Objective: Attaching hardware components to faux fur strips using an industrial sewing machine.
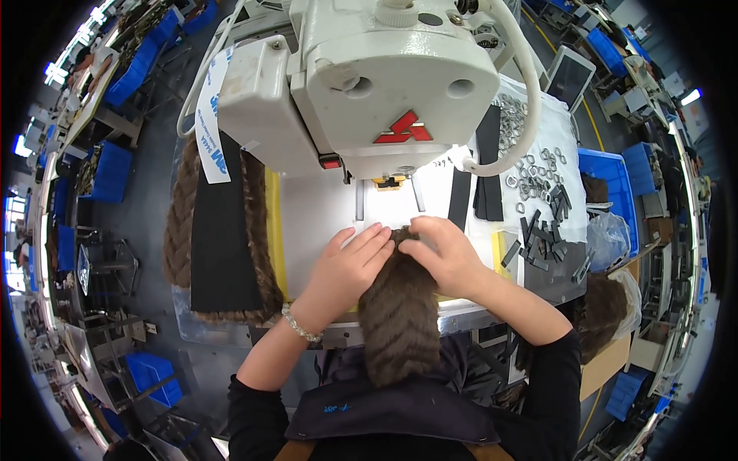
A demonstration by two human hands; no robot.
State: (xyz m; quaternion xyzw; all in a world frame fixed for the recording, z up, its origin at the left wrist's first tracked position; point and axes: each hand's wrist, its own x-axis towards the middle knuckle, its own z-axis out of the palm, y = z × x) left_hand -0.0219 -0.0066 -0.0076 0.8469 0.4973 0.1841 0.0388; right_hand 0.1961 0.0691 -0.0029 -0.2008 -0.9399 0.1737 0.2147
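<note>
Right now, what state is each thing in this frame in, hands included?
Left hand: flat, fingers pressing the fur strip's top end.
Right hand: fingers curled, pinching the same end.
Brown fur strip: lying lengthwise, hanging off the table edge toward the person.
Sewing machine: head above the lit work area; the needle is hidden.
Metal rings: loose, scattered at right.
Black fur-edged panel: lying flat at left.

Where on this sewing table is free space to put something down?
Bare white bed between the yellow strip and the needle, above the left hand. Crowded: right side with metal rings and black strips; left edge with black foam on fur.
</note>
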